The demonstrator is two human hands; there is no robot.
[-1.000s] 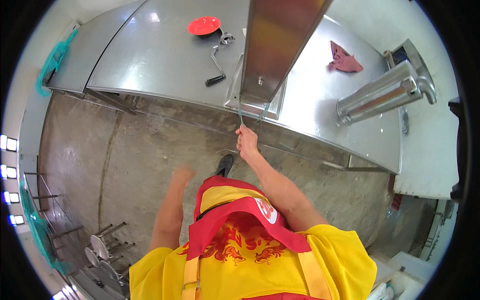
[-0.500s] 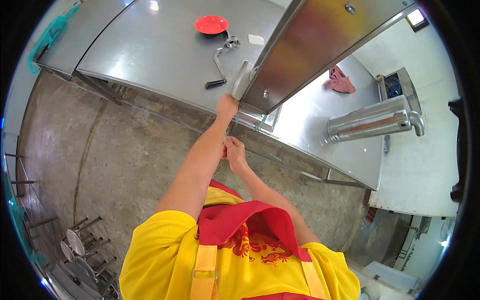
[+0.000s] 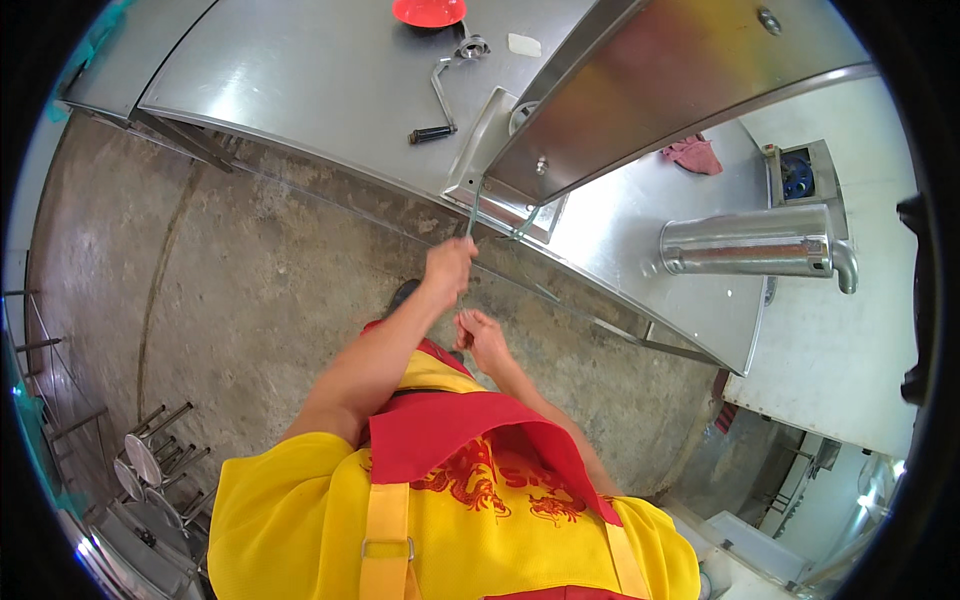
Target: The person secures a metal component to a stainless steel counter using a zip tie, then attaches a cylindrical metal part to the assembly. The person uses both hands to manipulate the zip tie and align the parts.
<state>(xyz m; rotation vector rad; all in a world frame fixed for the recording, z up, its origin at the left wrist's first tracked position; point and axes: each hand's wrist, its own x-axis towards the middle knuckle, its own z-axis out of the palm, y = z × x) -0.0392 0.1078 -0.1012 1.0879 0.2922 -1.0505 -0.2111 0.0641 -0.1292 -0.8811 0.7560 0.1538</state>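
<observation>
Viewed from above: steel table (image 3: 300, 80) edge running diagonally, bare concrete floor (image 3: 250, 300) wide open below it. Raised steel lid (image 3: 660, 90) overhanging the table's near edge, a thin rod (image 3: 472, 205) hanging from its lower rim. Left hand (image 3: 448, 268) closed around the rod's lower end, just off the table edge. Right hand (image 3: 484, 338) curled shut just below, apart from the rod; contents impossible to tell. Crank handle (image 3: 440, 100) and red dish (image 3: 428, 10) well clear on the tabletop. 2 stools (image 3: 150, 455) far left.
</observation>
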